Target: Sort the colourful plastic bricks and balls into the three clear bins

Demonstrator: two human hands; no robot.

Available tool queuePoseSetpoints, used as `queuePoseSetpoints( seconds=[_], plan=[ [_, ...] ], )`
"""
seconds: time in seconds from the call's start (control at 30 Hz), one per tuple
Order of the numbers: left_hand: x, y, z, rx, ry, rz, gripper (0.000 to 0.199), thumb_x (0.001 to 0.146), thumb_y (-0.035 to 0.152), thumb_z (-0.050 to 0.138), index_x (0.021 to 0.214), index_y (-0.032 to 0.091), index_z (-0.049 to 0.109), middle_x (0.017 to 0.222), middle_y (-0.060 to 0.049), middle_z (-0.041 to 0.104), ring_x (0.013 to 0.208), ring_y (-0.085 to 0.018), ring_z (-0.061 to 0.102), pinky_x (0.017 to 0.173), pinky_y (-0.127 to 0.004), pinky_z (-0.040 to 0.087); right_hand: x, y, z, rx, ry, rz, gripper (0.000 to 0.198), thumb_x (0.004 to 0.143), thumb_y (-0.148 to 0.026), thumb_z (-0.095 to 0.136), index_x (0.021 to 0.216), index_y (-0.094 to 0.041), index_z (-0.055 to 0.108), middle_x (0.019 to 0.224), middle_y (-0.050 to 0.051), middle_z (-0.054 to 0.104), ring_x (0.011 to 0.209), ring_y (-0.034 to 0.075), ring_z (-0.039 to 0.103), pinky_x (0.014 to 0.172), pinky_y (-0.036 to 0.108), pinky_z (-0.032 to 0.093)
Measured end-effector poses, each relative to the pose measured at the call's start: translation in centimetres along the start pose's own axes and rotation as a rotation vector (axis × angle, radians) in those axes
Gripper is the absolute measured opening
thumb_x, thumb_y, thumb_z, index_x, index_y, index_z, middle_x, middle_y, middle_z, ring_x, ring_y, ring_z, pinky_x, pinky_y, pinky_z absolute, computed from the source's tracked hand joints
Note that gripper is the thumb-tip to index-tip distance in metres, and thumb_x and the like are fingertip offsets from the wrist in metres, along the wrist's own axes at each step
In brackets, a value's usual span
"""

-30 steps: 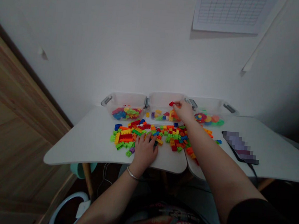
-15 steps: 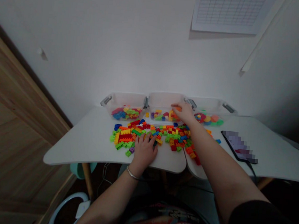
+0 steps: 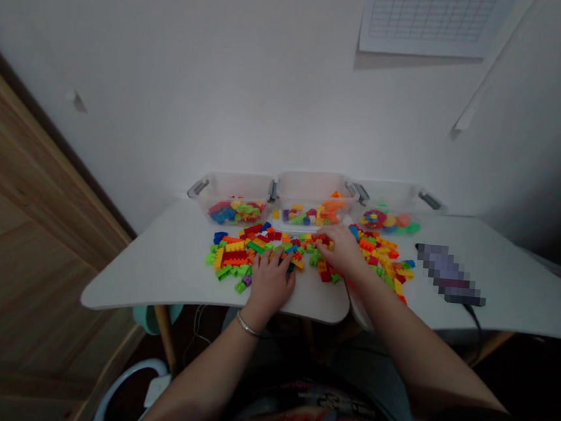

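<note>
Loose plastic building bricks (image 3: 234, 257) in many colours lie spread over the white table. My left hand (image 3: 271, 282), with a bangle at the wrist, rests on the near middle of the pile, fingers spread over the bricks. Over the pile's centre is my right hand (image 3: 341, 247), its thumb and fingers apart and reaching down to red and green bricks; nothing held shows between them. Just behind it stands a clear middle bin (image 3: 307, 185) with mixed bricks inside. Orange bricks (image 3: 332, 207) are stacked up at that bin's right side.
A clear left bin (image 3: 238, 184) and a clear right bin (image 3: 390, 194) flank the middle one, both holding coloured pieces. A phone (image 3: 449, 274) with a cable lies on the right of the table (image 3: 127, 276). The wall rises directly behind the bins.
My right hand has come back from the middle bin down to the brick pile. Orange bricks now show in the bin where it was. My left hand stays put.
</note>
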State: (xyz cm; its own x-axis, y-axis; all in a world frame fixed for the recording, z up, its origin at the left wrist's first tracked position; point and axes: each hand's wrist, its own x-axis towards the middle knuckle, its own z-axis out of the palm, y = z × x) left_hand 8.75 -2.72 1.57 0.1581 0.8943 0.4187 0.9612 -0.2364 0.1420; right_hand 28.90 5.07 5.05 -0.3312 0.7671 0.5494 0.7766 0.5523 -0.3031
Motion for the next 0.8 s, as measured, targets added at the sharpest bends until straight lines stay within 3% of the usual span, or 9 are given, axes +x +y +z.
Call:
queuePoseSetpoints(
  seconds=[0.1, 0.33, 0.67, 0.8],
  plan=[
    [0.0, 0.0, 0.0, 0.001, -0.002, -0.001, 0.047, 0.088, 0.033, 0.055, 0.134, 0.028, 0.059, 0.142, -0.005, 0.056, 0.131, -0.033, 0.045, 0.112, -0.056, 0.033, -1.9, -1.2, 0.7, -0.100, -0.068, -0.009, 0.021, 0.080, -0.028, 0.064, 0.099, -0.019, 0.068, 0.107, 0.010, 0.071, 0.105, 0.026, 0.060, 0.097, 0.041, 0.044],
    [0.0, 0.0, 0.0, 0.005, -0.005, 0.000, 0.047, 0.088, 0.034, 0.056, 0.134, 0.028, 0.058, 0.142, -0.006, 0.056, 0.130, -0.034, 0.046, 0.112, -0.056, 0.032, -4.1, -2.3, 2.0, -0.184, -0.089, -0.047, 0.019, 0.078, -0.022, 0.064, 0.096, -0.018, 0.068, 0.117, 0.011, 0.068, 0.114, 0.028, 0.055, 0.107, 0.044, 0.039],
    [-0.2, -0.1, 0.2, -0.004, 0.008, -0.002, 0.047, 0.088, 0.034, 0.055, 0.134, 0.029, 0.058, 0.143, -0.004, 0.056, 0.131, -0.033, 0.045, 0.112, -0.055, 0.031, -4.8, -2.4, 2.6, -0.140, 0.017, -0.053, 0.018, 0.081, -0.020, 0.061, 0.097, -0.020, 0.071, 0.120, 0.011, 0.066, 0.119, 0.029, 0.052, 0.105, 0.045, 0.042],
    [-0.2, -0.1, 0.1, -0.006, 0.011, 0.000, 0.047, 0.088, 0.033, 0.055, 0.134, 0.028, 0.058, 0.142, -0.004, 0.056, 0.130, -0.033, 0.046, 0.112, -0.055, 0.032, -4.8, -2.5, 2.4, -0.106, 0.054, -0.041, 0.018, 0.083, -0.022, 0.061, 0.098, -0.020, 0.071, 0.109, 0.010, 0.067, 0.108, 0.027, 0.057, 0.099, 0.042, 0.046]
  ],
)
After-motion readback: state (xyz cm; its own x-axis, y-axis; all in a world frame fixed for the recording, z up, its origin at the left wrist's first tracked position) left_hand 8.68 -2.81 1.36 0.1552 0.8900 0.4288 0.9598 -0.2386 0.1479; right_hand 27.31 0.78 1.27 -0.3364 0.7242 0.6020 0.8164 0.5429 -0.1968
